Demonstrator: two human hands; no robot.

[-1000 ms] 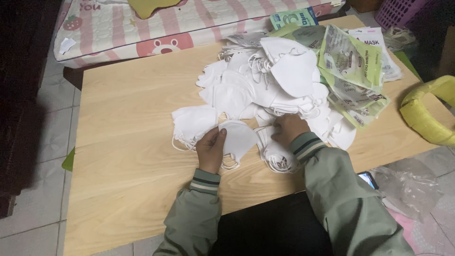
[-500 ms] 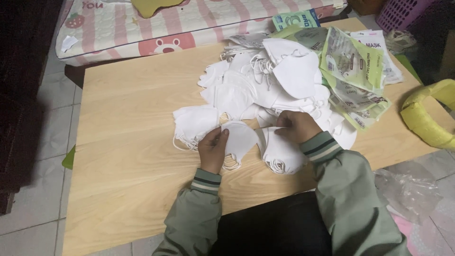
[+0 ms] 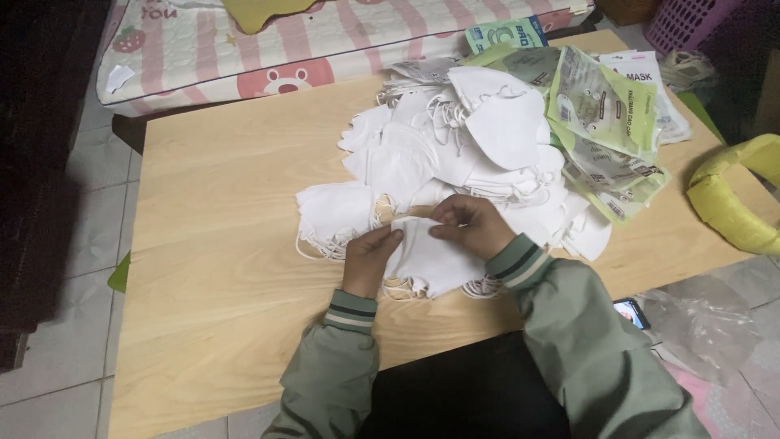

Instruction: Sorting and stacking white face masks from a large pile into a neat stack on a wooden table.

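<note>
A white folded face mask (image 3: 432, 258) lies near the front of the wooden table (image 3: 219, 244), on top of a small stack of masks. My left hand (image 3: 370, 258) pinches its left edge and my right hand (image 3: 473, 224) grips its top right edge. Both sleeves are green with striped cuffs. Behind my hands rises a big loose pile of white masks (image 3: 455, 138). A separate small stack of masks (image 3: 335, 213) sits just left of my left hand.
Green and white plastic mask packets (image 3: 605, 130) lie at the table's back right. A yellow bag (image 3: 731, 195) hangs off the right edge. A pink striped mattress (image 3: 325, 41) lies behind the table. A phone (image 3: 631, 312) and clear plastic are on the floor at right.
My right hand has brought a mask from the right over to the stack in front of me, and both hands now hold it together at its top edge.
</note>
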